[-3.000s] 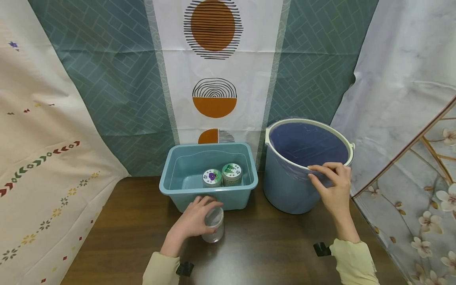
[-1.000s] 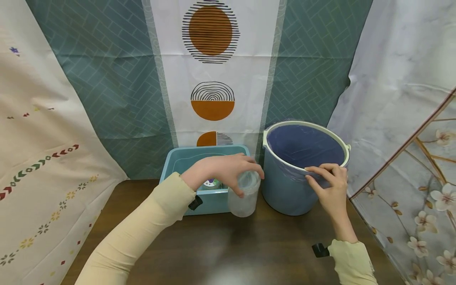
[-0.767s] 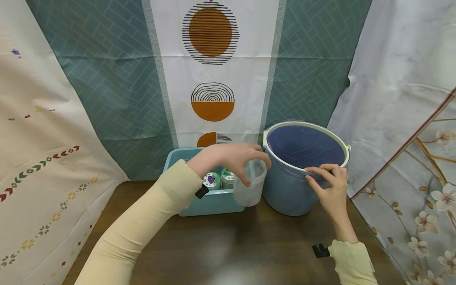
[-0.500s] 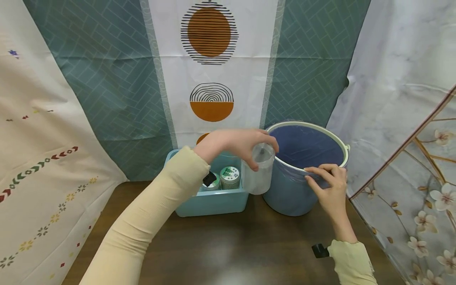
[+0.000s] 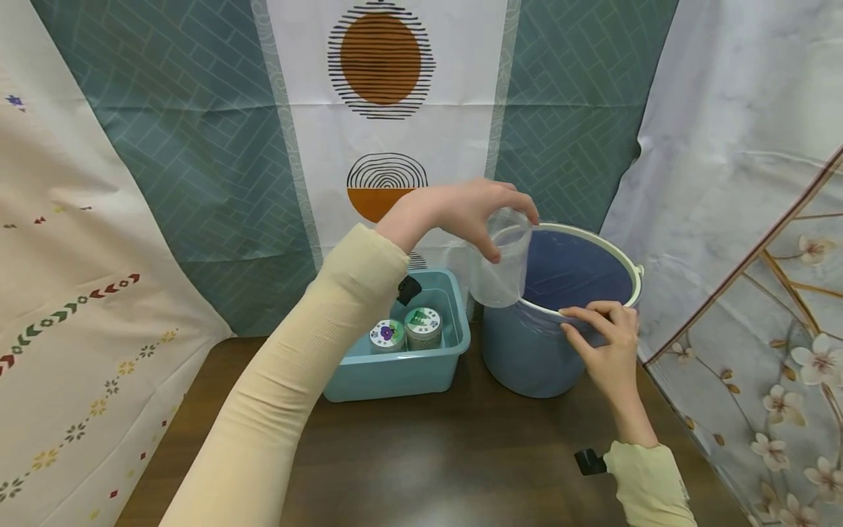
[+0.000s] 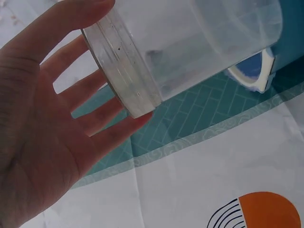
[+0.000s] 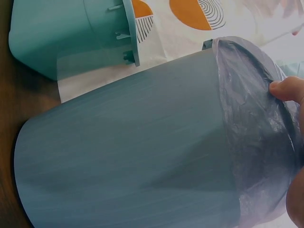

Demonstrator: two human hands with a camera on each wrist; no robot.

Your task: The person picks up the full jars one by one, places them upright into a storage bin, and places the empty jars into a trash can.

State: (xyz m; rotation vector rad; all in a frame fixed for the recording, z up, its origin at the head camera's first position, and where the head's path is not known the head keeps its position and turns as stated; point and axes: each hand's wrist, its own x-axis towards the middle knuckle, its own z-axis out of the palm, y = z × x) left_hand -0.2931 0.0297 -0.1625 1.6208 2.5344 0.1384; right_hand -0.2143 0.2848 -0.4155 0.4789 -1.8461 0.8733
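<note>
My left hand (image 5: 470, 212) grips a clear plastic jar (image 5: 499, 278) by its upper end, holding it up in front of the left side of a blue trash bin (image 5: 530, 359). In the left wrist view, thumb and fingers lie around the ribbed end of the jar (image 6: 199, 42), whose clear body shows no contents. My right hand (image 5: 611, 340) pinches the bin's near rim between thumb and fingers. The right wrist view shows its thumb on the thin plastic bag (image 7: 247, 128) folded over the rim.
Left of the bin, a light-blue basin (image 5: 395, 377) stands on the dark wooden table (image 5: 408, 454). It holds a jar with a purple flower lid (image 5: 387, 335) and a jar with a green-patterned lid (image 5: 424, 327). Patterned cloths (image 5: 566, 132) hang behind and at both sides.
My left hand has taken the clear jar from the table before the basin and carried it up and right to the bin. The right hand keeps its pinch on the rim.
</note>
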